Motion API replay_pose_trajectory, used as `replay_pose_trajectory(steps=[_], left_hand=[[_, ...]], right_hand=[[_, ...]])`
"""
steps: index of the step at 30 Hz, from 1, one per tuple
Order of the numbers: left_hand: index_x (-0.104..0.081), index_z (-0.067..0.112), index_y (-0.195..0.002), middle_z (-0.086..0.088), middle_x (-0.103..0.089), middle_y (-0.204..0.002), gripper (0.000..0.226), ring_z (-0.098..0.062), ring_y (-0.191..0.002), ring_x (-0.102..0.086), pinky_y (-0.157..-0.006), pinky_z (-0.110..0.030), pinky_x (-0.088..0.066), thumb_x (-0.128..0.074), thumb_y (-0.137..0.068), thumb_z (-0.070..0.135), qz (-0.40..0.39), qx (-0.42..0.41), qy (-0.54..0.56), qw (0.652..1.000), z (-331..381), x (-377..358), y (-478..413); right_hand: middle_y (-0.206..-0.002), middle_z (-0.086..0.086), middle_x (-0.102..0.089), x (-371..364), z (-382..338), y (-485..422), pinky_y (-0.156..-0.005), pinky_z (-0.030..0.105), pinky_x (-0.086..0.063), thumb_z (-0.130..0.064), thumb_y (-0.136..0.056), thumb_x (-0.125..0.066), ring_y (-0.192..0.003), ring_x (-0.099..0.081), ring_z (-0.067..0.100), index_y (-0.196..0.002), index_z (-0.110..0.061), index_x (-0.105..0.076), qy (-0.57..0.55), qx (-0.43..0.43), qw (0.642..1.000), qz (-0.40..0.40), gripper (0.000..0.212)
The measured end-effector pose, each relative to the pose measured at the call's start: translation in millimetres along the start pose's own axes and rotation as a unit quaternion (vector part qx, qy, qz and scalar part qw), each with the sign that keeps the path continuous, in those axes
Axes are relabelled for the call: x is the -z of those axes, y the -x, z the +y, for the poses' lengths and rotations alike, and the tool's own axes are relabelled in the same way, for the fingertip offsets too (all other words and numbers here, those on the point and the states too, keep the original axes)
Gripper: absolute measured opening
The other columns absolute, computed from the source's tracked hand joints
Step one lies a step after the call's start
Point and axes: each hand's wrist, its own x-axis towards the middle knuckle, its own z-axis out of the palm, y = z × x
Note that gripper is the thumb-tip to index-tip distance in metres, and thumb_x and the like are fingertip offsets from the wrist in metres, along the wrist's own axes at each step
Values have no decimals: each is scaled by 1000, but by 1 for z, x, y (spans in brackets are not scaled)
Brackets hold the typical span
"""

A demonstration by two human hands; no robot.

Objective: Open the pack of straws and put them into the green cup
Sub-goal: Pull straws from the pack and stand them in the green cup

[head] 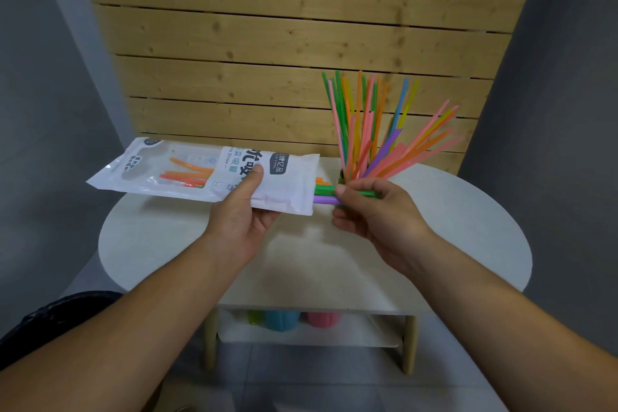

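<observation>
The left hand (240,214) grips the straw pack (200,170) from below, left of frame centre. Its thumb presses on the printed face and the remaining fingers (267,216) curl under the lower edge. The pack is a white pouch held roughly level above the tabletop (468,227), with its open end pointing right. Orange and red straws (187,174) show through its clear window.

The right hand (378,214) is just right of the pack's open end. Thumb and fingertips pinch a green straw (323,191) and a purple straw (326,200), both partly out of the pouch. Orange straw ends (322,181) protrude just above them.

The green cup (341,174) stands on the tabletop directly behind the right hand. Only a narrow strip of its wall is visible. A bundle of coloured straws (368,130) stands in it, fanning upward and to the right.

The tabletop is white and rounded. A lower shelf (301,334) beneath it, at lower centre of the frame, carries a blue cup (281,321), a pink cup (322,318) and a small green item (254,316). A wooden slat panel (284,27) fills the upper centre of the frame.
</observation>
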Motion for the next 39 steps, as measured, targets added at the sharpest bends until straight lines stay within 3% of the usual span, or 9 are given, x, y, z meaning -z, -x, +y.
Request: replay_pose_trajectory(steps=[4,11,19,23,31,39], left_hand=[[-67,21,-107,-2,-79,-107,15,-15,-86,-78,-68,-33,-65,-69,-94,14,3,0,-1,1000,-1,-2,2],[-67,20,-108,-2,-80,-105,15,-16,-86,-78,-68,-33,-65,-69,-94,15,0,11,1,1000,0,-1,3],[-68,19,-107,-2,-79,-109,17,-15,-85,-78,-62,-31,-64,-70,-93,10,15,6,6,1000,1,0,0],[-68,19,-111,0,-79,-106,21,-13,-81,-78,-62,-29,-64,-70,-93,9,20,-4,4,1000,1,1,0],[-67,20,-105,3,-81,-92,17,-12,-79,-78,-65,-30,-64,-72,-91,9,20,-9,9,1000,3,1,-1],[-68,19,-111,2,-81,-98,23,-12,-82,-78,-66,-30,-64,-73,-91,11,20,-11,15,1000,7,3,-3]], right_hand=[[-76,17,-68,-1,1,-1,-63,28,-60,-3,-88,-70,-61,-67,19,-87,0,-68,10,37,999,11,4],[-78,17,-71,3,-3,0,-63,30,-59,-6,-88,-71,-64,-69,23,-91,-5,-70,68,75,995,11,4],[-82,20,-71,6,-4,0,-61,28,-59,-5,-86,-73,-62,-70,24,-101,3,-67,46,53,997,5,18],[-77,15,-70,7,-5,-2,-59,25,-58,-3,-85,-73,-59,-68,21,-87,-2,-71,31,42,999,3,3],[-70,14,-69,12,-14,-2,-53,23,-56,0,-86,-72,-53,-65,18,-80,-3,-71,47,50,997,35,6],[-76,14,-69,22,-21,-6,-57,24,-57,-4,-88,-70,-56,-64,15,-91,-4,-70,61,67,994,54,3]])
